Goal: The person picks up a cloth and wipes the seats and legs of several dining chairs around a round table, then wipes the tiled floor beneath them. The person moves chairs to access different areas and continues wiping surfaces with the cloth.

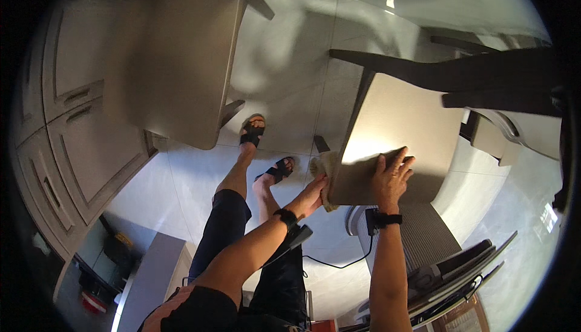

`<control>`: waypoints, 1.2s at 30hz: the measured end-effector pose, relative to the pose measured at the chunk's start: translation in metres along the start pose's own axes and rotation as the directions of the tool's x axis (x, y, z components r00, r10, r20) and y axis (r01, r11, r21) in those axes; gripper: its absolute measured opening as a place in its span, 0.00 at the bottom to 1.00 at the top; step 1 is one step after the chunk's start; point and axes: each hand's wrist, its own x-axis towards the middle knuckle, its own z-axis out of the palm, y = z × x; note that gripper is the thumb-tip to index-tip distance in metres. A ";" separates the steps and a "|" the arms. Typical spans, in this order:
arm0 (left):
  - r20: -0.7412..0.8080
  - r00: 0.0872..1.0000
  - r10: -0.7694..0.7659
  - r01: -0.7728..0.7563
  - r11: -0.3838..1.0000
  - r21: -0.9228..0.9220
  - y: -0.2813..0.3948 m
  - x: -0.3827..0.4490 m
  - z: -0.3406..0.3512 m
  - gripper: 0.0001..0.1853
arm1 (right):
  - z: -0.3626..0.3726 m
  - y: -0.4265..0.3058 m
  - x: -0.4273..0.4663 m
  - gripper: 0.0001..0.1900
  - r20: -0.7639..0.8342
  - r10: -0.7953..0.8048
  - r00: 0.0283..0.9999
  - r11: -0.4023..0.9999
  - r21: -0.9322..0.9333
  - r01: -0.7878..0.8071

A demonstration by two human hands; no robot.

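Note:
My left hand (pixel 313 196) grips a tan cloth (pixel 324 168) and presses it against the left edge of a chair's beige seat (pixel 408 123). On top of that seat, near its lower edge, my right hand (pixel 393 177) lies palm down with its fingers spread. Dark legs and a curved frame (pixel 490 71) belong to the chair, which appears tipped. Part of the cloth is hidden behind my left fingers and the seat edge. Both wrists wear black bands, and a cable hangs from the right one.
A second chair with a beige seat (pixel 181 64) stands at the upper left, beside panelled cabinets (pixel 95 159). My sandalled feet are on the tiled floor (pixel 281 118) between the chairs. At the lower right are a ribbed grey panel (pixel 422 232) and several flat items (pixel 454 282) standing together.

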 end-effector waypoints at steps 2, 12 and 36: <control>-0.006 0.993 -0.118 0.117 0.992 -0.043 0.006 0.019 -0.004 0.29 | 0.005 0.002 -0.001 0.41 -0.013 0.001 1.000 0.998 -0.059 -0.002; 0.408 0.903 -0.137 -0.430 -0.247 0.868 0.041 0.125 -0.077 0.29 | 0.011 0.001 -0.003 0.39 0.037 0.083 0.996 0.996 -0.044 -0.081; 0.049 0.985 -0.163 0.140 0.941 0.309 0.010 0.161 -0.112 0.22 | 0.005 -0.009 -0.005 0.39 0.092 0.128 0.987 0.989 -0.088 -0.120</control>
